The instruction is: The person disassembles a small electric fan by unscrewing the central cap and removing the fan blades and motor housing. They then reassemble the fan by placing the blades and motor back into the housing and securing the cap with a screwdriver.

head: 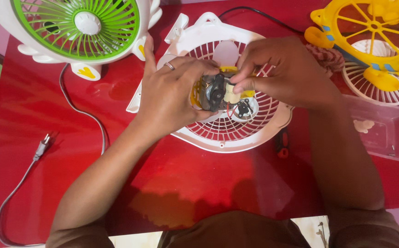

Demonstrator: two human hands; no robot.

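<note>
Spread across the middle of a red table (34, 115), a white fan grille (236, 133), with a green-fronted fan (78, 27) far left and a yellow fan housing (369, 36) far right. Above the grille's centre, a small fan motor (217, 92), clamped by left hand (169, 98) from the left and pinched by right hand (282, 73) fingertips from the right.

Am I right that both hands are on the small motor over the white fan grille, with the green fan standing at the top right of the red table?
Not quite. The head view shows the green fan at the top left; the top right holds a yellow fan frame. The rest stands: the left hand and right hand are on the motor over the white fan grille on the red table.
</note>
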